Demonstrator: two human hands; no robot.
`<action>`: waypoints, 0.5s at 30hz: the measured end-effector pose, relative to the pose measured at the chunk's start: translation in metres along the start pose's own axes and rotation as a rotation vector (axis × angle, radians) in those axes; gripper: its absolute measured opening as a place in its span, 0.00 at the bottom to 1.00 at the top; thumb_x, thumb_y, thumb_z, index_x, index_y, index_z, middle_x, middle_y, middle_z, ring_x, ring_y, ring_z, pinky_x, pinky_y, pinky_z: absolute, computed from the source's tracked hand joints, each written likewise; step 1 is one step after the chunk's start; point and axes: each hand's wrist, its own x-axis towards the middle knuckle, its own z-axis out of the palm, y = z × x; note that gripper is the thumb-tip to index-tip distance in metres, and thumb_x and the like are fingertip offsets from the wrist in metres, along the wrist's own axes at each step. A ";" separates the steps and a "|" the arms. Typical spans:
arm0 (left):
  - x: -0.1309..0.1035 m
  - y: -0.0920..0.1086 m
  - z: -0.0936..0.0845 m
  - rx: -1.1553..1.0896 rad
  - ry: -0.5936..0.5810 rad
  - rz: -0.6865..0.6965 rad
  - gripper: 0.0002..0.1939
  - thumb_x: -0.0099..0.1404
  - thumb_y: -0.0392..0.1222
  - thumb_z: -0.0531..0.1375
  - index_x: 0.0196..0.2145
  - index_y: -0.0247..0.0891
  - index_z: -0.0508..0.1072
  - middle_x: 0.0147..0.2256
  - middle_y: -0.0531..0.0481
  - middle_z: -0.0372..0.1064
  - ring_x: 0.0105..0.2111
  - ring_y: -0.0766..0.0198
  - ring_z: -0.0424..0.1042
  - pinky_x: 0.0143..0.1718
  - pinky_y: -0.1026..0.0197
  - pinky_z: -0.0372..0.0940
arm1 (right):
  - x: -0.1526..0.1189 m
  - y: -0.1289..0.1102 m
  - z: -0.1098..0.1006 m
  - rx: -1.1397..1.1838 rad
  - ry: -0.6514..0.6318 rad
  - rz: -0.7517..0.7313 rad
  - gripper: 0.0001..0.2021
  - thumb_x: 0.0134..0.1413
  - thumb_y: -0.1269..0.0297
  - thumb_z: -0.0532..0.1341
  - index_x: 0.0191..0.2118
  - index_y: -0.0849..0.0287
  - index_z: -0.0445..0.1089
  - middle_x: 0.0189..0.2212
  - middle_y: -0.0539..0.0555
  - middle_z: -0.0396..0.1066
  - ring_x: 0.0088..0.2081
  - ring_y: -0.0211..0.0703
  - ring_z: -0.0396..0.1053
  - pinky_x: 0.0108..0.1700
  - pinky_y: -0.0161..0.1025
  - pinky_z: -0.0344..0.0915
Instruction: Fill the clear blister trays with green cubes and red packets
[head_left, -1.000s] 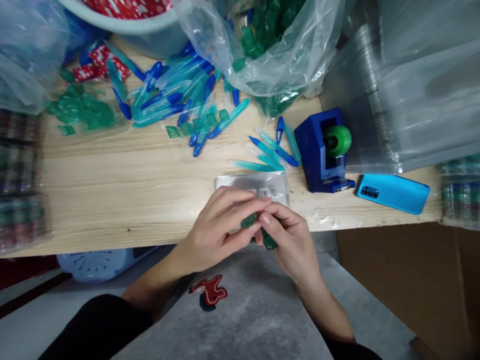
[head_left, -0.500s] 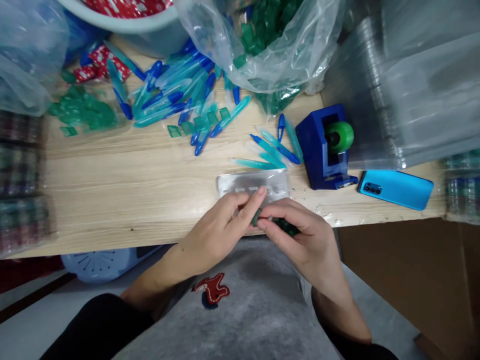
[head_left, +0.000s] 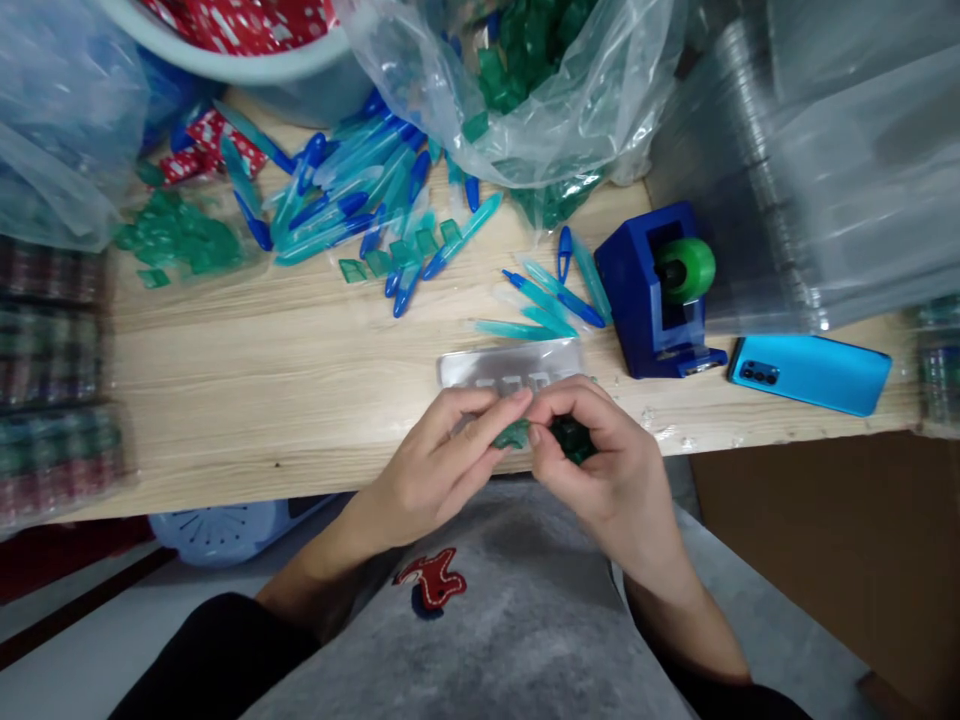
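Close to the table's front edge, my left hand (head_left: 442,460) and my right hand (head_left: 600,455) meet over a clear plastic blister tray (head_left: 469,367). A small translucent green plastic piece (head_left: 513,434) is pinched between the fingertips of both hands. More dark green pieces (head_left: 573,438) sit in the curled palm of my right hand. My fingers hide the front part of the tray, which lies on the table and has shallow moulded hollows.
Blue and teal pen-shaped parts (head_left: 330,215) lie heaped behind, beside a pile of green pieces (head_left: 180,235). A clear bag (head_left: 600,110) holds more green pieces. To the right are a blue tape dispenser (head_left: 645,300), a blue phone (head_left: 814,374) and stacked clear trays (head_left: 757,200).
The fingertips of both hands have shifted, and more of the green piece between them shows. My left index finger has drawn back from over the tray. The whole view has moved slightly.
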 end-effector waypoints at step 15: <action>-0.012 -0.014 -0.005 -0.220 0.295 -0.218 0.06 0.68 0.37 0.60 0.43 0.43 0.73 0.38 0.50 0.74 0.41 0.63 0.75 0.40 0.60 0.73 | 0.000 0.018 0.007 0.335 -0.037 0.307 0.04 0.56 0.62 0.61 0.35 0.56 0.70 0.17 0.43 0.62 0.20 0.32 0.60 0.24 0.34 0.60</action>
